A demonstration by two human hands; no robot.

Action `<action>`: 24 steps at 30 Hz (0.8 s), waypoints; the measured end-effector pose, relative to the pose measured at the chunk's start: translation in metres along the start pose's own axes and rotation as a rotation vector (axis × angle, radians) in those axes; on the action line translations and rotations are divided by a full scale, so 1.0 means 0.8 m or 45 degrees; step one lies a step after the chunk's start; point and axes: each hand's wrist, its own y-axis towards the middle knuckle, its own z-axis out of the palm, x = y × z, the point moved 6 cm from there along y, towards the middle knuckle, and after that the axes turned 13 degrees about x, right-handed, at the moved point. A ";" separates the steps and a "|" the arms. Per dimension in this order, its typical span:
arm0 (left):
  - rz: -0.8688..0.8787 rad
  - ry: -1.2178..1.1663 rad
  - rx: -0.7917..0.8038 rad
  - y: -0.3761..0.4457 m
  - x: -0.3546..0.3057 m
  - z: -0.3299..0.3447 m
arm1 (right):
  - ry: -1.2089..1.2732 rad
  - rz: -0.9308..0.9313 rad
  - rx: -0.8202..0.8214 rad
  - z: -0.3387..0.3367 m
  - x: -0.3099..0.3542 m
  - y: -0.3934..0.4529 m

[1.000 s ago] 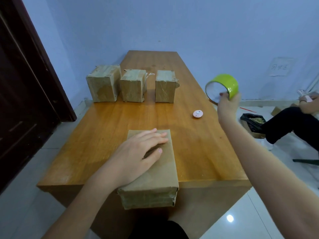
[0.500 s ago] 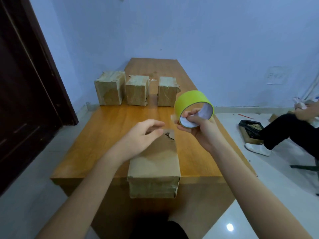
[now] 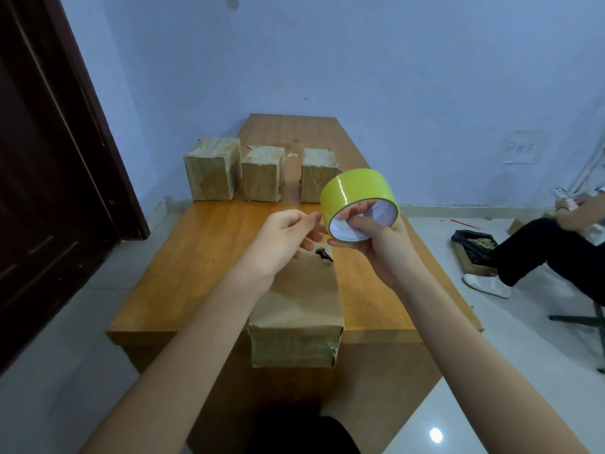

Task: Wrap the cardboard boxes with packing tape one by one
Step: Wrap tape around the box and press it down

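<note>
A flat cardboard box lies in front of me on the wooden table, its near end jutting past the table's front edge and a small torn hole near its far end. Above that far end my right hand grips a yellow-green roll of packing tape, fingers inside its white core. My left hand hovers just left of the roll, fingers loosely curled, fingertips at the roll's left rim. Three taped boxes stand in a row farther back: left, middle, right.
A dark wooden door fills the left side. A seated person's legs reach in from the right, next to a black-lined box on the floor. A blue wall stands behind the table's far end.
My right hand brought the tape roll from the right side to above the near box. My left hand lifted off the box top and rose to the roll's left rim.
</note>
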 end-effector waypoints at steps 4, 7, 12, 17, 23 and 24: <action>-0.063 -0.071 -0.086 -0.002 0.002 0.000 | -0.066 0.031 -0.036 -0.003 -0.006 0.001; -0.089 -0.060 -0.137 -0.003 0.001 -0.003 | -0.309 0.086 -0.115 -0.011 -0.007 0.000; -0.068 -0.005 -0.145 -0.004 -0.003 -0.002 | -0.340 0.085 -0.182 -0.005 0.000 -0.007; 0.009 0.213 -0.248 0.000 -0.005 -0.001 | -0.402 -0.103 -0.233 0.006 0.020 -0.017; 0.076 0.567 -0.452 -0.006 -0.016 -0.022 | -0.404 -0.251 -0.377 -0.005 0.036 -0.017; 0.074 0.574 -0.443 -0.007 -0.015 -0.025 | -0.495 -0.248 -0.353 -0.005 0.040 -0.018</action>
